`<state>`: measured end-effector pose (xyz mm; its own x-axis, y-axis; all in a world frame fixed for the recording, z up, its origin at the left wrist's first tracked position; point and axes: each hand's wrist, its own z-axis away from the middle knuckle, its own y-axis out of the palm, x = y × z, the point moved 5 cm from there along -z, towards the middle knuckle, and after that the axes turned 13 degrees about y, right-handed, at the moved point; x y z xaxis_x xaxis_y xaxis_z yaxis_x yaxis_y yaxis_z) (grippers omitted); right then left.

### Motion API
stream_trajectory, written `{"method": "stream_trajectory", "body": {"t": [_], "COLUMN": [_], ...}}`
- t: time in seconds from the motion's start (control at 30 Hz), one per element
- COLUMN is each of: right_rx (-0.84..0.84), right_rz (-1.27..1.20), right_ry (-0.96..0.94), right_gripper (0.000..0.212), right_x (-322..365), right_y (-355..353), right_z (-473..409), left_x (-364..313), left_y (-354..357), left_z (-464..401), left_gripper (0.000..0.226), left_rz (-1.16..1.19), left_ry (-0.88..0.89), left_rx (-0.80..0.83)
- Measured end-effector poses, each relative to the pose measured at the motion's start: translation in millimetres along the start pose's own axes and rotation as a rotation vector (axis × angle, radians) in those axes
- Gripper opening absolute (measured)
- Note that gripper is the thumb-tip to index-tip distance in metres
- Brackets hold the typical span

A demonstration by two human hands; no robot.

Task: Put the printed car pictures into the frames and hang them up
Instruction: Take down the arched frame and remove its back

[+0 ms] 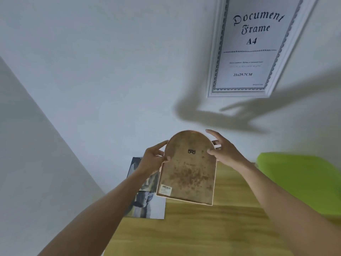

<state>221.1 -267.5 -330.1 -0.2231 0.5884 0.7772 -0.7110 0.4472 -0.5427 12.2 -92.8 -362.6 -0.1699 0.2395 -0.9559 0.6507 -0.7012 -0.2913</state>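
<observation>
presently the left hand [154,157] grips the left edge of an arched frame [187,169], thumb on its back board and fingers curled round the rim near where the curve begins. the right hand [222,149] pinches the right edge at the same height, thumb pressed on the board, the other fingers spread and partly behind the rim. the arched frame is held in the air between both hands, above a wooden table [203,231] and before a white wall [110,71]. its brown, stained back faces the camera; the long axis runs near upright, rounded end up, flat end down, tilted a little. a small metal hanger [191,151] sits near the top of the board and a barcode label [165,189] at the lower left corner. whether it holds a picture cannot be told. printed car pictures [147,206] lie on the table's left end, partly behind the left forearm. a white document frame [254,47] hangs on the wall, holding its printed a4 insert. something bright green [302,182] sits at right.
</observation>
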Motion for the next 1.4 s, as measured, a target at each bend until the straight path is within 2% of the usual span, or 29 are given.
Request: {"method": "stream_trajectory", "body": {"t": [0.13, 0.23, 0.33, 0.5, 0.7, 0.77, 0.83, 0.9, 1.03, 1.17, 1.3, 1.4], "right_rx": [-0.058, -0.101, -0.037, 0.165, 0.189, 0.182, 0.203, 0.170, 0.172, 0.221, 0.287, 0.257], "right_rz": [0.410, 0.491, 0.504, 0.288, 0.157, 0.148, 0.132, 0.062, -0.158, -0.220, -0.311, -0.345], "right_ry": [-0.212, -0.233, -0.192, 0.028, 0.211, 0.227, 0.214, 0.239, 0.276, 0.337, 0.381, 0.425], "right_gripper": [0.060, 0.054, 0.054, 0.050, 0.030, 0.011, 0.033, 0.041, 0.015, 0.028, 0.017, 0.013], "right_x": [-2, -7, -16, -23, -29, -30, -28, -33, -52, -77, -96, -113], "right_y": [12, 17, 21, 14, 6, 3, -1, -9, -19, -9, 6, 10], "right_z": [-14, -26, -35, -45, -52, -54, -56, -55, -54, -44, -29, -26], "left_x": [4, 6, 7, 13, 14, 19, 20, 23, 33, 51, 62, 62], "left_y": [19, 29, 39, 57, 66, 65, 64, 60, 48, 43, 49, 58], "left_z": [-1, 1, 7, 12, 11, 8, 5, 1, -4, -5, -5, 1], "left_gripper": [0.064, 0.060, 0.058, 0.058, 0.056, 0.056, 0.056, 0.055, 0.054, 0.058, 0.058, 0.060], "left_rz": [0.011, 0.032, 0.016, 0.012, 0.045, 0.077, 0.118, 0.169, 0.291, 0.414, 0.448, 0.381], "left_ry": [-0.001, -0.016, -0.013, -0.032, -0.080, -0.096, -0.112, -0.134, -0.225, -0.320, -0.339, -0.304], "left_rx": [-0.029, -0.102, -0.153, -0.152, -0.142, -0.138, -0.118, -0.104, -0.153, -0.246, -0.276, -0.196]}}
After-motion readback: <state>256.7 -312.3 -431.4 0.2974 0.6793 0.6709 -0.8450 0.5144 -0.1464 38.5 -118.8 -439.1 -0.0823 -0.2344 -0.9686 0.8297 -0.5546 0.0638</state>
